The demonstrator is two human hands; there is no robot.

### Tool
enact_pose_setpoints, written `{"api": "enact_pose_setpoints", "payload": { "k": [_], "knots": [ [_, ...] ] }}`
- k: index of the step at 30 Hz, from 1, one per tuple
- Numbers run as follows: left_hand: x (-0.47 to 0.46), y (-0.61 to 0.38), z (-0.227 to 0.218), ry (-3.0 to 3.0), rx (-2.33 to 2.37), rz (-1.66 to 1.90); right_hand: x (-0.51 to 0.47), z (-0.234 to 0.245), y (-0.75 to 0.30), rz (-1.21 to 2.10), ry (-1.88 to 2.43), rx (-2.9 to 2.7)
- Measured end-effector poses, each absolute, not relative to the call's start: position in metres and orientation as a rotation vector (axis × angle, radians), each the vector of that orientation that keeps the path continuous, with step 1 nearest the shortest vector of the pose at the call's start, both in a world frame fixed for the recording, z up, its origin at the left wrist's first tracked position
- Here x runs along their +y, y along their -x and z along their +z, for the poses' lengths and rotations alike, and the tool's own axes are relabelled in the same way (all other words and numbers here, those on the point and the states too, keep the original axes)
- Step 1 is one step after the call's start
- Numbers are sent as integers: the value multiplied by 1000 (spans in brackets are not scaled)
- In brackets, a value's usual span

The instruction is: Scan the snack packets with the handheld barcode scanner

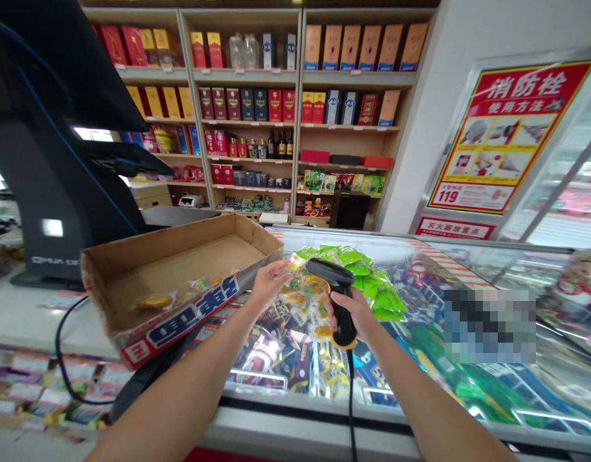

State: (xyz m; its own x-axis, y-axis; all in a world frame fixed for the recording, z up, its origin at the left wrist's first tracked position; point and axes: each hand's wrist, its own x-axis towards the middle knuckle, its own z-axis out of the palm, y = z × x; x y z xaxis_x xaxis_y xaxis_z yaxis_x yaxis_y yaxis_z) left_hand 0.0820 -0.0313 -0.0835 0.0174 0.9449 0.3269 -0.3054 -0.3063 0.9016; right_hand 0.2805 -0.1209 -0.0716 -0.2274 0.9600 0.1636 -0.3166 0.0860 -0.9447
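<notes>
My right hand (349, 312) is wrapped round the handle of a black and yellow barcode scanner (331, 273), its cable hanging down over the counter edge. The scanner's head points left, towards a small clear-wrapped snack packet (295, 262) pinched in my left hand (271, 280). Beneath both hands, several yellow wrapped snacks (319, 298) lie on the glass counter. Bright green packets (376, 289) are heaped just beyond and to the right of the scanner. At my left, an open cardboard box (179, 256) holds a few wrapped yellow snacks (154, 301) along its near side.
A black checkout terminal (59, 160) stands at the left, behind the box. The glass display counter (420, 269) shows packaged goods under its top. Shelves (299, 77) of boxes and bottles line the back wall. A red and yellow poster (511, 138) hangs at the right.
</notes>
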Motion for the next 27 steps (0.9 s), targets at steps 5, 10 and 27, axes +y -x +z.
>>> {"api": "enact_pose_setpoints", "payload": {
  "k": [5, 10, 27],
  "knots": [
    [-31, -82, -85, -1227, 750, 1514, -120, -72, -281, 1419, 750, -1215],
    [-24, -79, -91, -1292, 792, 1527, -121, -72, -280, 1407, 759, -1225],
    [-21, -68, -97, -2324, 1142, 1441, -119, -74, -280, 1392, 755, -1247]
  ]
}}
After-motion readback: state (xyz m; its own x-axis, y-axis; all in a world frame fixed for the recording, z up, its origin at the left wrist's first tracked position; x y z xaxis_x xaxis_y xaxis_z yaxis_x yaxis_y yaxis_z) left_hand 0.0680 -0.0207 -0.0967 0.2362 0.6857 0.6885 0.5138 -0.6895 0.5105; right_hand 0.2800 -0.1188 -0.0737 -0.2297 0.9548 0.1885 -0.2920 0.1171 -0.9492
